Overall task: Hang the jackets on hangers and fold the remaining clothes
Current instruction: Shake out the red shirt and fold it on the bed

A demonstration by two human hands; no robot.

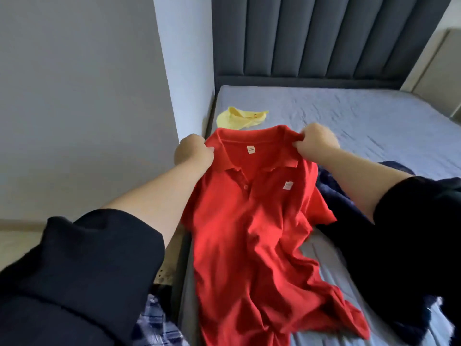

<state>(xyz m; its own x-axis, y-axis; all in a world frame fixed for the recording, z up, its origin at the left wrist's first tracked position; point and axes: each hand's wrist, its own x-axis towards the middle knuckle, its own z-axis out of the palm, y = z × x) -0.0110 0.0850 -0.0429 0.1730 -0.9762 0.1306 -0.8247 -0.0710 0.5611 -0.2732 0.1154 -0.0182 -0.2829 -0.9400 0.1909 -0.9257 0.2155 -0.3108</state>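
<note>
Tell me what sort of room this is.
Probably a bedroom: a bed, a padded headboard behind it, and clothes on the bed, a red polo and a yellow garment.

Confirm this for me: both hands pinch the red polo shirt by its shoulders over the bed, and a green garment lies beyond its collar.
Wrong in one detail: a yellow garment, not a green one, lies beyond the collar. In the head view the left hand and right hand do pinch the red polo shirt by its shoulders over the bed.
</note>
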